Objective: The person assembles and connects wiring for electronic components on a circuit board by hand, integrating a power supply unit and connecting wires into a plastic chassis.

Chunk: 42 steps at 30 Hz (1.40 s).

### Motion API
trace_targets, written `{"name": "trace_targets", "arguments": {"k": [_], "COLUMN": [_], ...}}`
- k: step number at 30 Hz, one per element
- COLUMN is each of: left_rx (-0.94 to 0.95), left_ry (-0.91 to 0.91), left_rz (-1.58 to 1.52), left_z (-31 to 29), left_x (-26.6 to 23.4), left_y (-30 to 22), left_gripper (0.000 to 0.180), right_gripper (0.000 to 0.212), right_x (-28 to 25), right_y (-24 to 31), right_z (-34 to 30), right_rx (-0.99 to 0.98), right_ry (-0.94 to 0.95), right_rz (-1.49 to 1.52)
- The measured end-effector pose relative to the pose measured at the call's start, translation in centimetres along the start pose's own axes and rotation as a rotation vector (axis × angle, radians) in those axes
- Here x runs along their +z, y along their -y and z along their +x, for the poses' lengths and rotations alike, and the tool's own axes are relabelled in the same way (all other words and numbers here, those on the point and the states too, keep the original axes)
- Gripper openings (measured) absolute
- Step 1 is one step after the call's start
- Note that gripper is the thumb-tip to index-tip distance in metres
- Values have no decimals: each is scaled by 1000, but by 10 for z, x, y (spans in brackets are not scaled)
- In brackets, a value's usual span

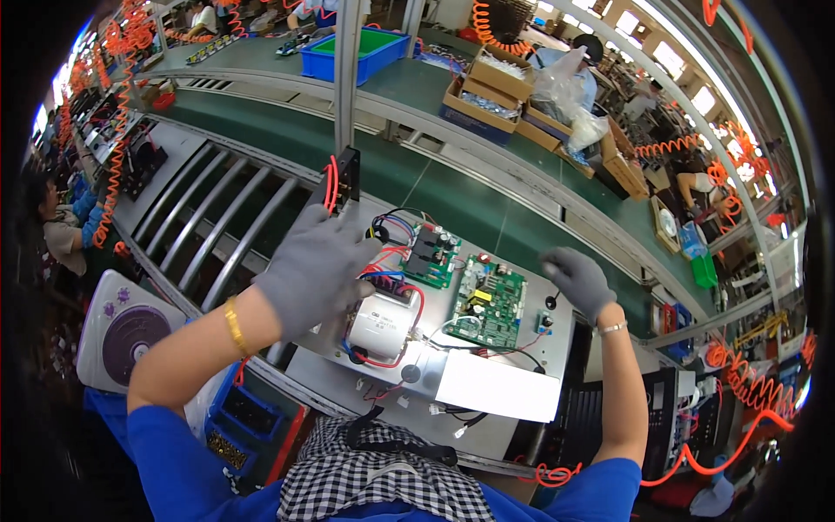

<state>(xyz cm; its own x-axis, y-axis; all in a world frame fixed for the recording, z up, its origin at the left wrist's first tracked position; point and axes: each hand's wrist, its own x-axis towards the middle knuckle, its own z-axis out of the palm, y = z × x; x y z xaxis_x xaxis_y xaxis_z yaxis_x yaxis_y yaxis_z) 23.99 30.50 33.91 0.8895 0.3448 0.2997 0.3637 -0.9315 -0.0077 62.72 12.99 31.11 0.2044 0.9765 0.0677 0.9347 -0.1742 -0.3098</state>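
Note:
A grey metal chassis plate (522, 396) lies in front of me with two green circuit boards on it, a smaller one (430, 257) and a larger one (489, 302). My left hand (311, 268), in a grey glove, rests over the red and blue wires beside a white cylindrical capacitor (381, 326). My right hand (576, 277), also gloved, hovers at the plate's far right edge with fingers loosely curled and nothing in it. A glossy white panel (497, 385) reflects light at the plate's near edge.
A green conveyor belt (452, 200) runs behind the plate, with metal rollers (217, 222) to the left. Cardboard boxes (487, 91) and a blue tray (355, 50) stand beyond. A metal post (347, 78) rises nearby. Orange coiled hoses (735, 422) hang at right. Another person (61, 230) works at left.

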Motion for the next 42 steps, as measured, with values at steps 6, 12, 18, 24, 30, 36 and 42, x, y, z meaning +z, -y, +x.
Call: {"name": "trace_targets", "arguments": {"k": [6, 12, 18, 24, 30, 36, 42], "left_rx": [16, -76, -2, -20, 110, 229, 235], "left_ry": [555, 645, 659, 751, 202, 284, 190], "left_rz": [353, 232, 403, 275, -128, -288, -508], "left_z": [40, 48, 62, 77, 119, 167, 224], "left_x": [30, 45, 64, 20, 22, 61, 109], "left_y": [6, 24, 23, 6, -38, -77, -127], "left_gripper": [20, 18, 12, 17, 23, 30, 36], "right_gripper": [19, 19, 17, 23, 50, 32, 30], "right_x": [17, 12, 21, 27, 46, 50, 34], "right_y": [15, 23, 3, -47, -110, -97, -58], "right_z": [-23, -31, -39, -38, -20, -16, -25], "right_rx": [-36, 19, -37, 261, 580, 357, 184], "right_ry": [-77, -39, -149, -361, -134, -185, -159], "right_rz": [75, 106, 96, 145, 199, 698, 276]}}
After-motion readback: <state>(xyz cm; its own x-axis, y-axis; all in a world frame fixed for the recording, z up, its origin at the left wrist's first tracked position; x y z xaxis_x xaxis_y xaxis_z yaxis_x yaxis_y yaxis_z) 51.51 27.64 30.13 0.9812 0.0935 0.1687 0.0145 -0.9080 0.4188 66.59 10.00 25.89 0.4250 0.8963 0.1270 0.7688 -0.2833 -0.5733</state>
